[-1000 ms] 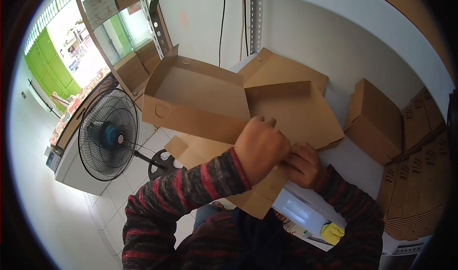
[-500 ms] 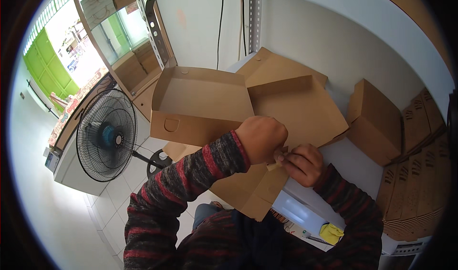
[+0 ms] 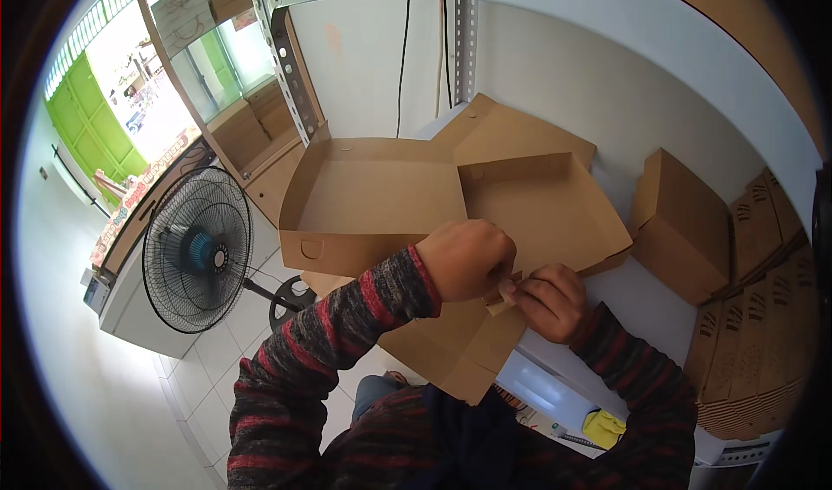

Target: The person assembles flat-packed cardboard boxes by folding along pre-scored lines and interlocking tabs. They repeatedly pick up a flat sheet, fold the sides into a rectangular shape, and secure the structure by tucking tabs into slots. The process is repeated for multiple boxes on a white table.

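Note:
A brown cardboard box point(image 3: 550, 208) lies open in the middle, its walls standing at the far and right sides. Its nearer panel point(image 3: 451, 356) slopes down toward my body. At the box's near corner, my left hand point(image 3: 468, 259) is closed with bent fingers on a small cardboard flap point(image 3: 499, 305); its fingertips are partly hidden. From the right, my right hand point(image 3: 551, 303) pinches the same flap between thumb and fingers. Both hands almost touch. Left of them stands another open cardboard box point(image 3: 373, 182) with raised walls and a cut tab in its front.
A flat cardboard sheet point(image 3: 516, 130) lies behind the boxes. To the right stand a closed box point(image 3: 680, 226) and stacks of folded cartons point(image 3: 750, 351). A pedestal fan point(image 3: 198, 249) is at the left. A metal shelf post point(image 3: 465, 52) rises behind; a yellow cloth point(image 3: 603, 428) lies below the table edge.
The view has shifted slightly, so the boxes appear a little lower. My left hand has moved slightly left and turned, while my right hand keeps its pinch at the flap.

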### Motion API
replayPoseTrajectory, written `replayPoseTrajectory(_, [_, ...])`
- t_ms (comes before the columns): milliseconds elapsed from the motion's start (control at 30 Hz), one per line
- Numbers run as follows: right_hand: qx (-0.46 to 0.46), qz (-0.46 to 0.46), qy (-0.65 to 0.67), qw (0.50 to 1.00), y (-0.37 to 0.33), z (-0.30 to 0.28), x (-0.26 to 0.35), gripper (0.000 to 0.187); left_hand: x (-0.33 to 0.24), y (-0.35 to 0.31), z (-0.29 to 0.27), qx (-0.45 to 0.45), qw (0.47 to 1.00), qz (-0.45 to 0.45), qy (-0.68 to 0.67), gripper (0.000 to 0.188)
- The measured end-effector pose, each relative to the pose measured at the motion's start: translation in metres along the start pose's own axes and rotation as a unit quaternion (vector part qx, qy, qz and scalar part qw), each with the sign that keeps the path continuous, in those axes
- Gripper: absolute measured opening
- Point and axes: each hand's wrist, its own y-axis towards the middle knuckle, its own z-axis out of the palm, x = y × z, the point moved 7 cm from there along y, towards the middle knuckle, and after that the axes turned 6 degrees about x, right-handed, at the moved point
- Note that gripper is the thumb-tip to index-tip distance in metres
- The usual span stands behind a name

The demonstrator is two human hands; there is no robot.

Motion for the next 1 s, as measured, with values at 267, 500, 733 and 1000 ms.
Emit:
replayPoseTrajectory(267, [0.004,-0.003,-0.001,1.0,-0.002,0.003,0.002,0.023,0.001,-0.003,0.0,-0.066,0.997,0.014,0.023,0.009])
replayPoseTrajectory(500, [0.011,0.01,0.006,1.0,-0.004,0.004,-0.001,0.023,0.001,-0.004,0.002,-0.058,0.998,0.009,0.032,0.012])
replayPoseTrajectory(733, [0.021,0.053,0.033,0.998,-0.003,0.004,-0.008,0.018,-0.017,-0.01,0.002,-0.054,0.996,0.042,0.061,0.015])
replayPoseTrajectory(1000, [0.106,0.191,0.086,0.972,0.023,-0.005,-0.029,0.024,-0.02,-0.013,0.014,-0.107,0.984,0.043,0.138,0.021])
